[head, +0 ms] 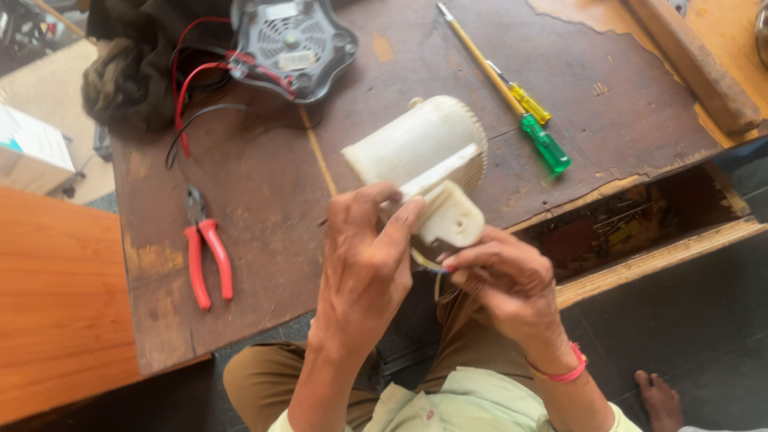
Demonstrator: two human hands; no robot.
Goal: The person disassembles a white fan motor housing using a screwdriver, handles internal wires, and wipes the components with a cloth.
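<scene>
Pale green shirt (448, 408), tan trousers (264, 380), pink wristband (564, 372).

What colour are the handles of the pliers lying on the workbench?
Red; the pliers show clearly in the head view, left of the hands.

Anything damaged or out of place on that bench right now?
Yes. The tabletop veneer is chipped away at the far right corner, the drawer stands open, and the grey base plate lies detached with red wires trailing loose.
</scene>
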